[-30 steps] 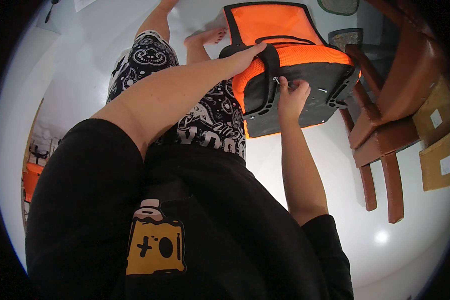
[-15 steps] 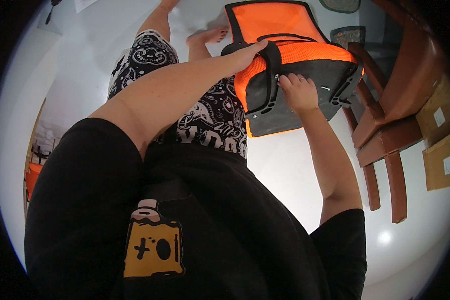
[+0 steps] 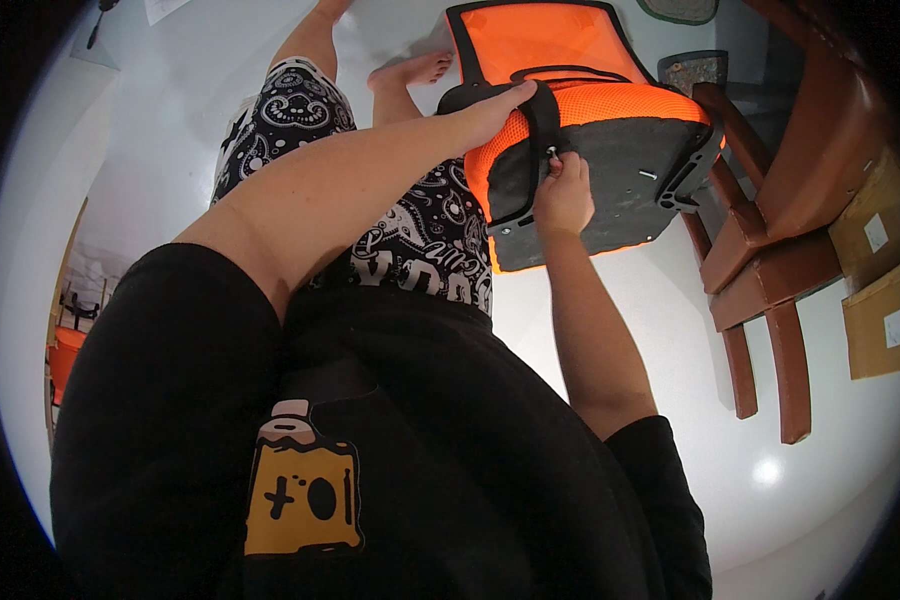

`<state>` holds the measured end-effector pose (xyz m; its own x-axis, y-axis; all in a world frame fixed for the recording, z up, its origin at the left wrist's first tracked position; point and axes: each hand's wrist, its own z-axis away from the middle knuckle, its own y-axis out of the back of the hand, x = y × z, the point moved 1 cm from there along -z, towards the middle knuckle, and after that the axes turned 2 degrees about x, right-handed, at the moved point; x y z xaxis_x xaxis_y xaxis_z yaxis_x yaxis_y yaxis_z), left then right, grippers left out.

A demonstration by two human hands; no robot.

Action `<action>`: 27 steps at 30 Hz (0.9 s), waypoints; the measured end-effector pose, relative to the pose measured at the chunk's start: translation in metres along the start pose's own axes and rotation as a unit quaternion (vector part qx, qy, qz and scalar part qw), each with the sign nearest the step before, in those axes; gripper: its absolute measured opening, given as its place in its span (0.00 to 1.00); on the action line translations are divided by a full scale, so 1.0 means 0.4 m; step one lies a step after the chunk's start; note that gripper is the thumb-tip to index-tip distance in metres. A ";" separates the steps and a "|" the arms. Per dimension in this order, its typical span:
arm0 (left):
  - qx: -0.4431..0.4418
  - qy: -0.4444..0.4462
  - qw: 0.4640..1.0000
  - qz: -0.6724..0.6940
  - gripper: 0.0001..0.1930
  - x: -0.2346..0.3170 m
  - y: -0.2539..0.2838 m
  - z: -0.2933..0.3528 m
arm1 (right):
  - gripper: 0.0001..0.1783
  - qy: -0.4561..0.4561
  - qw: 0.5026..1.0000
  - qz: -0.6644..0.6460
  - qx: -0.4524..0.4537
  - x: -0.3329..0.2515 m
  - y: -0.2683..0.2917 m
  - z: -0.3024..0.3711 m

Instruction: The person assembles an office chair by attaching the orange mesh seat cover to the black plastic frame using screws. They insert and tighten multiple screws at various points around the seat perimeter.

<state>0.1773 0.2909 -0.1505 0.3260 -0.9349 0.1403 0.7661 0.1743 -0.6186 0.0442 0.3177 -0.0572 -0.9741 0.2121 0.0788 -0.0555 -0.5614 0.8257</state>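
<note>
The office chair lying at twelve to one o'clock has bright orange mesh on its seat and backrest, framed in black; the seat's underside is dark grey, and the armrest across it is black. A small silver screw shows on that grey panel. The shorts at eleven o'clock carry a black-and-white paisley print. The T-shirt filling the lower half is black with a yellow-orange and cream graphic. At three o'clock, the wooden chair is reddish brown, beside tan cardboard boxes. The floor is glossy white.
</note>
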 end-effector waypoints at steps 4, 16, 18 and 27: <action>-0.016 -0.003 1.000 -0.010 0.30 0.041 -0.021 0.037 | 0.12 -0.274 0.954 -0.121 -0.002 -0.073 -0.049 0.020; -0.032 0.018 0.996 -0.081 0.35 0.030 0.008 0.026 | 0.15 -0.343 0.798 -0.458 -0.187 -0.112 0.037 0.025; -0.027 0.025 0.996 -0.076 0.35 0.037 0.005 0.037 | 0.15 -0.188 0.898 -0.331 -0.221 -0.055 0.024 0.021; -0.039 0.053 0.990 -0.123 0.42 0.061 0.010 0.048 | 0.19 0.187 0.961 0.151 -0.136 -0.035 0.106 -0.052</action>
<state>0.1988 0.2747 -0.1347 0.0721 -0.9738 0.2155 0.7692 -0.0832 -0.6335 0.0508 0.2742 -0.0350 -0.9630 -0.2658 0.0435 0.2354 -0.7520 0.6157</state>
